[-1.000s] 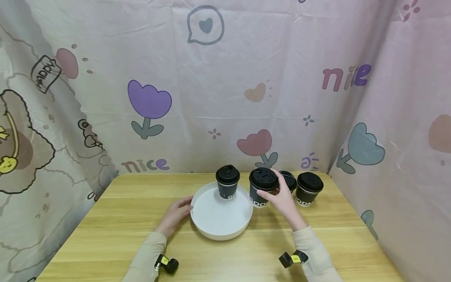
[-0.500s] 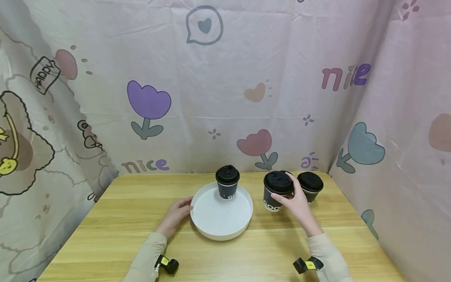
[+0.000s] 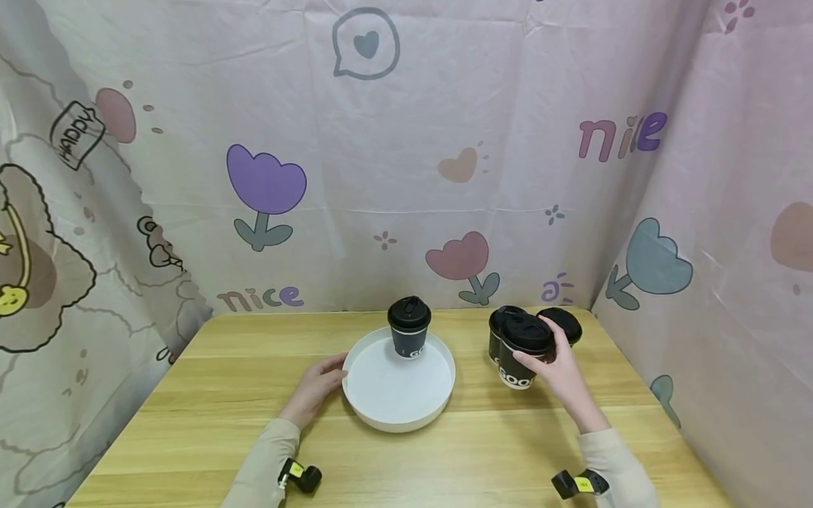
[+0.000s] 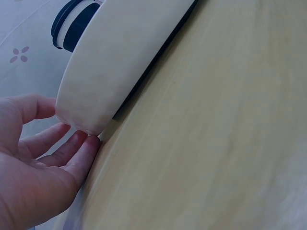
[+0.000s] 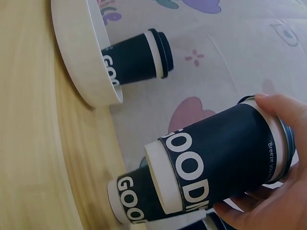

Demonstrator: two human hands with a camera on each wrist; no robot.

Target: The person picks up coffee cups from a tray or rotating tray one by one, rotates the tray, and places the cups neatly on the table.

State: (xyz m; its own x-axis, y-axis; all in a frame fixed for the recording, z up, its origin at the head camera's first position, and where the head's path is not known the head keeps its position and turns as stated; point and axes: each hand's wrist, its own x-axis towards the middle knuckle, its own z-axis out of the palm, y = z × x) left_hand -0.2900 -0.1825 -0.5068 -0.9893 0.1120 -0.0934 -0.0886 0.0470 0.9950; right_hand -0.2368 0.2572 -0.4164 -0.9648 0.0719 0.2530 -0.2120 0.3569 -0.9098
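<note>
A black lidded paper coffee cup is in my right hand, with thumb and fingers round it just below the lid. Its white base hangs apart from the table in the right wrist view. Two more such cups, a left one and a right one, stand partly hidden behind the held cup and hand. My left hand holds the edge of a round white tray, thumb at the rim and fingertips low on its wall. Inside the tray, towards its back, another lidded cup stands upright.
The wooden table runs back to a patterned cloth, which hangs behind it and along both sides. Small black cameras are strapped to both wrists, the left one near the front edge.
My right hand has carried its cup to the right and a little nearer, away from the tray and in front of the other cups. The left hand and tray have stayed in place.
</note>
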